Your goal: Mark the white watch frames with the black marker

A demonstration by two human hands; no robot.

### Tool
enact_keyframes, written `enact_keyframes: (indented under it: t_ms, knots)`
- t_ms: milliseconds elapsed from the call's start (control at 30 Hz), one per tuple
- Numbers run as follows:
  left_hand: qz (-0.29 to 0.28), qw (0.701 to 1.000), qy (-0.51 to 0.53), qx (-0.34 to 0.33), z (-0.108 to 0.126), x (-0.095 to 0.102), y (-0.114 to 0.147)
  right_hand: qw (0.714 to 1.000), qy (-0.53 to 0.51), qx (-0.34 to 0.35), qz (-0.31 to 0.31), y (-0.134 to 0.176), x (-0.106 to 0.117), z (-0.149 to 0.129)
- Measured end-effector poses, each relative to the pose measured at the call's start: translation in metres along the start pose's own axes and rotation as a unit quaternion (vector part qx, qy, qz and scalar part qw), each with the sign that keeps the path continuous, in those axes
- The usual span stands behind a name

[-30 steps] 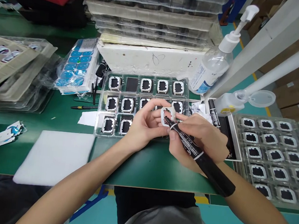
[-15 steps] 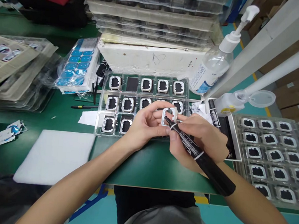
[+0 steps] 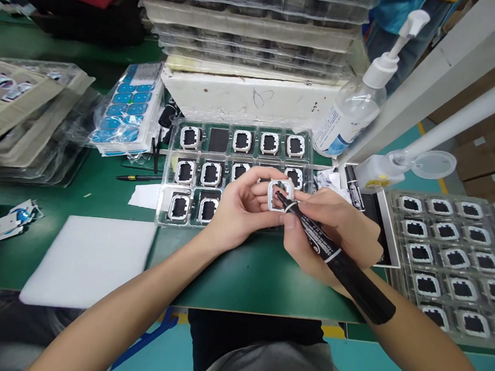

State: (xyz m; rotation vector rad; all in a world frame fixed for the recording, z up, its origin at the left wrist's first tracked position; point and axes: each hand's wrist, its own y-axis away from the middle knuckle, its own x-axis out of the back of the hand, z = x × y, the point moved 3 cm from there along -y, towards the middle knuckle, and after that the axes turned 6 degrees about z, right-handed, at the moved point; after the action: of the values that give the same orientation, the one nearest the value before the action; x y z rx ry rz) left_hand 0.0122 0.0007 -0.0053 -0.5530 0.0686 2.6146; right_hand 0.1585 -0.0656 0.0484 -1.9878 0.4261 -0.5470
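My left hand (image 3: 241,208) is closed around a small white square frame (image 3: 271,194) with rounded corners, its open middle facing up. Gripped in my right hand (image 3: 334,233) is a black marker pen (image 3: 324,247), held slantwise with its tip inside the frame's opening. Whether the tip touches the frame, I cannot tell. Beneath and behind both hands lies a clear plastic tray (image 3: 202,154) with several similar white frames with black middles in its pockets. One back-row pocket shows only a dark square (image 3: 218,140).
A pump bottle (image 3: 351,114) and a smaller white bottle (image 3: 376,171) stand behind my right hand. Another filled tray (image 3: 450,243) lies at right. Stacked trays (image 3: 256,30) rise at the back. A white foam sheet (image 3: 94,258) and thin black pen (image 3: 138,178) lie left.
The marker tip has shifted slightly right within the frame, and my right hand has moved a little with it. A person in blue has come into view behind the pump bottle.
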Motion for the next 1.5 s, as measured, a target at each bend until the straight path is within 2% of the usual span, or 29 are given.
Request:
enact_keyframes:
  t_ms: [233,333,533,867,1033,1400,1500]
  knots:
    - [0.076,0.987,-0.097,-0.100,0.002,-0.004,0.011,0.999,0.023,-0.042,-0.004,0.001,0.002,0.001]
    - [0.088,0.979,-0.128,-0.130,0.002,-0.005,0.015,0.999,0.028,-0.025,-0.010,0.000,0.001,0.001]
    - [0.095,0.964,-0.175,-0.178,0.002,-0.006,0.019,0.999,0.031,-0.011,-0.008,0.000,0.002,0.003]
    - [0.107,0.947,-0.220,-0.207,0.005,-0.007,0.020,1.000,0.021,-0.001,-0.013,0.000,0.000,0.003]
    - [0.104,0.938,-0.230,-0.237,0.005,-0.007,0.021,1.000,0.015,-0.009,-0.016,0.000,0.001,0.002]
    - [0.114,0.898,-0.306,-0.295,0.008,-0.005,0.025,0.997,0.015,-0.060,-0.055,-0.002,0.003,0.001]
    - [0.113,0.897,-0.306,-0.299,0.009,-0.006,0.025,0.997,0.007,-0.061,-0.052,-0.002,0.003,0.001]
